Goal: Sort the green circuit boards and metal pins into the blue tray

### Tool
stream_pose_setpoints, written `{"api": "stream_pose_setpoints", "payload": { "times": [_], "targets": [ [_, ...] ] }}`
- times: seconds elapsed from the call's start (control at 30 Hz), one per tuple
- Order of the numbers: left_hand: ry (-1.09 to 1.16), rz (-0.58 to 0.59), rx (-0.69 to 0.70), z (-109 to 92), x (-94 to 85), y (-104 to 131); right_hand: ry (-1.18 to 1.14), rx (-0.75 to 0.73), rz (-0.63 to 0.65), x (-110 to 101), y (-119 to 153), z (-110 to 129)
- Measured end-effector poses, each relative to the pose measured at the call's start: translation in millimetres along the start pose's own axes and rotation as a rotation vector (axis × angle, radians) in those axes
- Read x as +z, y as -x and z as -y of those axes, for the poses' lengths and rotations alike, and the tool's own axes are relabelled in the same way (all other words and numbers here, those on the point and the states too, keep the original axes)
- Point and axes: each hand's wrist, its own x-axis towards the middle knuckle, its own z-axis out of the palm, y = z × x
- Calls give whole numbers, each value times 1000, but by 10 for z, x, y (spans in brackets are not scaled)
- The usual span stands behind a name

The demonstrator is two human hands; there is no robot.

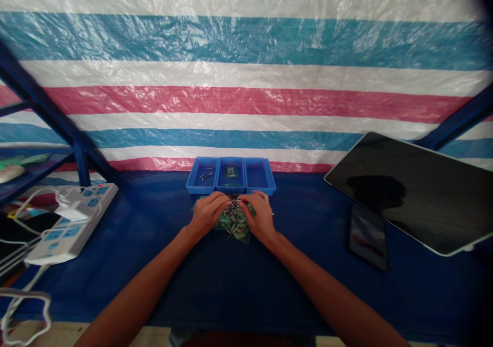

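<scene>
- Metal pins [231,212] lie heaped on green packets [242,229] near the back edge of the tabletop [150,208], long axes pointing mixed ways, the heap stretching front to back.
- My left grip [208,213] and right grip [262,214] flank them; whether either clamps a pin, I cannot tell.
- Blue trays [260,176] line the back edge behind.

1. Small metal pins [232,212], silvery with dark parts, lie loose in a jumbled heap, pointing various ways, between the left hand [209,213] and right hand [261,216].
2. Green plastic packets [241,228], shiny and crumpled, lie beneath and around the heap on the tabletop [304,218]; their contents are too blurred to tell.
3. A few loose pins [207,175] lie in the left one of three adjoining blue bins [230,189] just beyond.
4. A small packet [231,172] lies flat in the middle bin.
</scene>
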Motion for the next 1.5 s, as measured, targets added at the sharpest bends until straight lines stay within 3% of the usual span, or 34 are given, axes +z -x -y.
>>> {"api": "stream_pose_setpoints", "payload": {
  "times": [0.4, 0.97, 1.17, 1.5],
  "targets": [
    [34, -43, 5, 15, 30, 13, 14, -26, 9, 4, 3, -3],
    [22, -13, -25, -26, 6, 4, -4, -4, -11, -6, 2, 3],
    [-16, -59, -18, -15, 34, 12, 8, 11, -13, -5, 0, 12],
    [-7, -21, -14, 27, 38, 34, 10, 17, -29, 14, 11, -11]
  ]
}}
